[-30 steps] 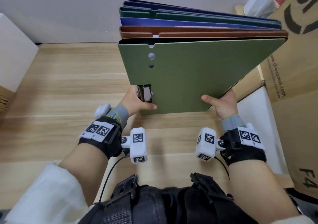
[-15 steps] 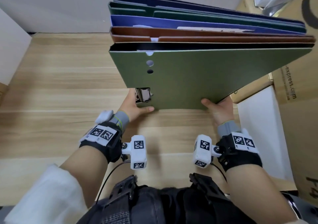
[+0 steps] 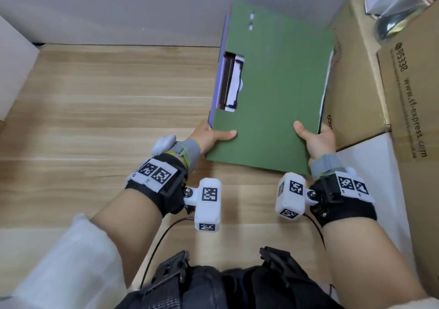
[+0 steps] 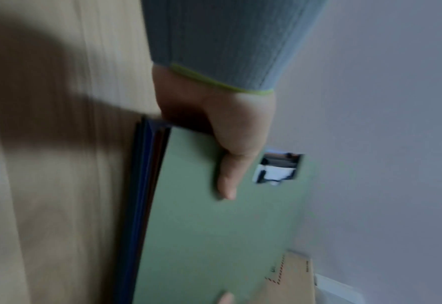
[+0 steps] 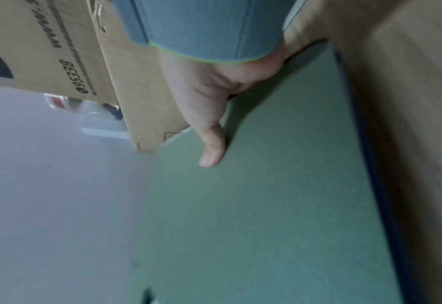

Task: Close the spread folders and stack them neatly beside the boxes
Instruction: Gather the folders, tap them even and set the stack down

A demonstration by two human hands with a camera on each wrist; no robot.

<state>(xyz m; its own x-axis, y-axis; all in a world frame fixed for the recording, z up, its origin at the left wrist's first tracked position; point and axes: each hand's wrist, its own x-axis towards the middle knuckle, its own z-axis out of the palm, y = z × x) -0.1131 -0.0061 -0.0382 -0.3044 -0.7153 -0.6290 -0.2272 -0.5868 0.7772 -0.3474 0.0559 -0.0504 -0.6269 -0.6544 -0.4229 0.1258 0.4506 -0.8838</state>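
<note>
Folder stack: tipped from upright, spines-up, to green cover facing up, shifted right toward the cardboard boxes at the wooden table's right edge. Left hand and right hand each grip a near corner, thumbs on top. Clip shows through the cover cut-out.

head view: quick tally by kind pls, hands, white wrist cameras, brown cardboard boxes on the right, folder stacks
bare hands: 2, left hand and right hand, each gripping the stack
white marker-tagged wrist cameras: 2
brown cardboard boxes: 2
green-topped stack of flat folders: 1
total: 7
</note>
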